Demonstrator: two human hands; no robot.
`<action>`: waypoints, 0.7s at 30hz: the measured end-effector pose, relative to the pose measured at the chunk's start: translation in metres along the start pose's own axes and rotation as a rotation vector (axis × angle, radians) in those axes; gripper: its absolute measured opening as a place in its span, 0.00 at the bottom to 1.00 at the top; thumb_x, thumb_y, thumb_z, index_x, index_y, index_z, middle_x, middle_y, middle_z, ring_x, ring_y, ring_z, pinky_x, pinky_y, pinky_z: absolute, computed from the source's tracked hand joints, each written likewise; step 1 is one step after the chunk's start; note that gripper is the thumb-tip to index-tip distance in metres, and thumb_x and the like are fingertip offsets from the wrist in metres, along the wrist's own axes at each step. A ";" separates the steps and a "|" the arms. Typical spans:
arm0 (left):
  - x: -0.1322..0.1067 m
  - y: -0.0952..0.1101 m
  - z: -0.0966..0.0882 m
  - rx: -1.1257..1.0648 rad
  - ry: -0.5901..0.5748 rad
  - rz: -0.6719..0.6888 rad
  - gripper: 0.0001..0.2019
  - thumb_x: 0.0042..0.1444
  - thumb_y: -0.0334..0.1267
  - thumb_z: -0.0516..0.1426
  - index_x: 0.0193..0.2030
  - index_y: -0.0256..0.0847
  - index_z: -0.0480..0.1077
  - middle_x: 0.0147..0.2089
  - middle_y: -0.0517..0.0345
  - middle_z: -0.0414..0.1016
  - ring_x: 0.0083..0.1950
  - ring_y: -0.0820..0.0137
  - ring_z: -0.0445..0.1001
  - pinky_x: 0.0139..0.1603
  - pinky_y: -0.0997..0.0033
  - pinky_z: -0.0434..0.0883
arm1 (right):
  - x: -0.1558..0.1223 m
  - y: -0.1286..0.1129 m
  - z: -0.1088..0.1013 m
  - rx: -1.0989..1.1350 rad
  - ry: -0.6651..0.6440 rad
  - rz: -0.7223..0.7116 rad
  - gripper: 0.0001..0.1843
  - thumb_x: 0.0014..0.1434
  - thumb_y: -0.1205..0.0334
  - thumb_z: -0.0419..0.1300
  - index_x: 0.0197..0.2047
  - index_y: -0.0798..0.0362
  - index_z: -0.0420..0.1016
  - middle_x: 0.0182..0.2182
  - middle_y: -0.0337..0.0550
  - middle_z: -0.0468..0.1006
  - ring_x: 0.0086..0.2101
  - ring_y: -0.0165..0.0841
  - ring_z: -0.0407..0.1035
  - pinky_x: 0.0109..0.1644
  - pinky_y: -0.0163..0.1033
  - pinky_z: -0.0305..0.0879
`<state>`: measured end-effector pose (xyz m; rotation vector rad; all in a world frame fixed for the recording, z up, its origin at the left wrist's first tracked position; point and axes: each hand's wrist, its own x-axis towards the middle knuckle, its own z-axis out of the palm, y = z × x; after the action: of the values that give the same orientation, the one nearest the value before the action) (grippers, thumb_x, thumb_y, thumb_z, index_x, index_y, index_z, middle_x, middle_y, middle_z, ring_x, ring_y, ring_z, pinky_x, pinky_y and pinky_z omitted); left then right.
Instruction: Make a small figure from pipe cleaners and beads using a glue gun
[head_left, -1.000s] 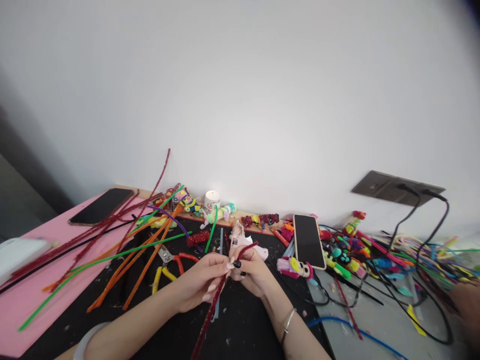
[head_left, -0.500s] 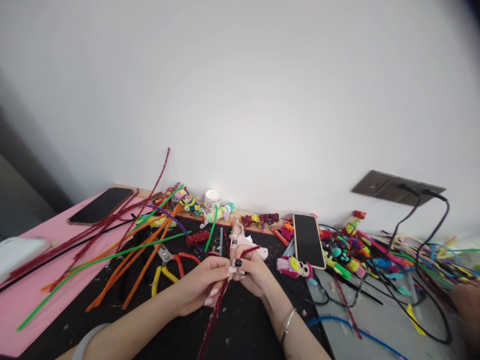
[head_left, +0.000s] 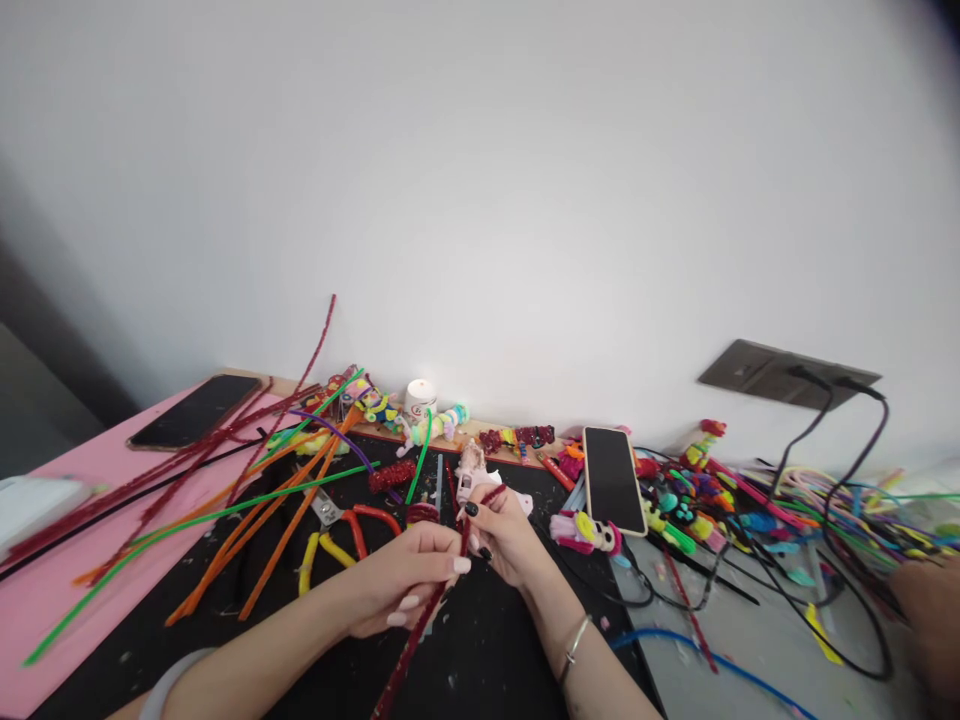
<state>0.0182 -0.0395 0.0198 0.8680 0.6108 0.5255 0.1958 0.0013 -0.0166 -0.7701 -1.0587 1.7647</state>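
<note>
My left hand (head_left: 405, 580) and my right hand (head_left: 506, 535) meet low in the middle, both pinched on one dark red pipe cleaner (head_left: 420, 630). Its long end runs down toward me past my left fingers. Its short upper end sticks up past my right fingers toward a pink glue gun (head_left: 474, 472) lying just beyond them. A silver bracelet is on my right wrist.
Orange, green and red pipe cleaners (head_left: 247, 520) fan across the black mat (head_left: 487, 660) at left, beside red and yellow pliers (head_left: 337, 535). A phone (head_left: 613, 480) lies at right, another phone (head_left: 196, 410) on the pink board. Small craft figures, cables and a wall socket (head_left: 787, 372) crowd the right. Another person's hand (head_left: 926, 610) is at the far right.
My hands have shifted slightly, the left sliding along the red pipe cleaner toward me while the right turned at its upper end. The view drifted a little.
</note>
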 end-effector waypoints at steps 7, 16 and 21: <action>-0.003 0.003 -0.003 0.059 -0.081 -0.080 0.30 0.41 0.62 0.76 0.22 0.44 0.65 0.08 0.74 0.56 0.08 0.83 0.46 0.08 0.83 0.48 | 0.000 0.001 0.002 0.010 -0.008 0.004 0.28 0.45 0.39 0.84 0.26 0.52 0.80 0.15 0.36 0.74 0.13 0.23 0.56 0.15 0.30 0.50; -0.005 0.003 -0.006 0.148 -0.197 -0.156 0.24 0.44 0.57 0.74 0.23 0.43 0.69 0.08 0.72 0.59 0.07 0.80 0.49 0.07 0.82 0.51 | 0.001 0.003 0.002 -0.017 0.008 -0.005 0.28 0.47 0.39 0.83 0.27 0.53 0.79 0.16 0.34 0.75 0.14 0.23 0.59 0.15 0.28 0.53; -0.004 0.001 -0.012 0.163 -0.276 -0.194 0.23 0.44 0.56 0.73 0.23 0.42 0.70 0.08 0.70 0.60 0.07 0.78 0.52 0.05 0.81 0.51 | 0.001 0.004 0.004 -0.062 -0.013 -0.011 0.29 0.48 0.37 0.82 0.26 0.52 0.76 0.16 0.32 0.73 0.14 0.23 0.58 0.15 0.29 0.49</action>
<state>0.0076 -0.0353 0.0155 1.0033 0.4821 0.1771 0.1909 0.0001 -0.0184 -0.7907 -1.1286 1.7365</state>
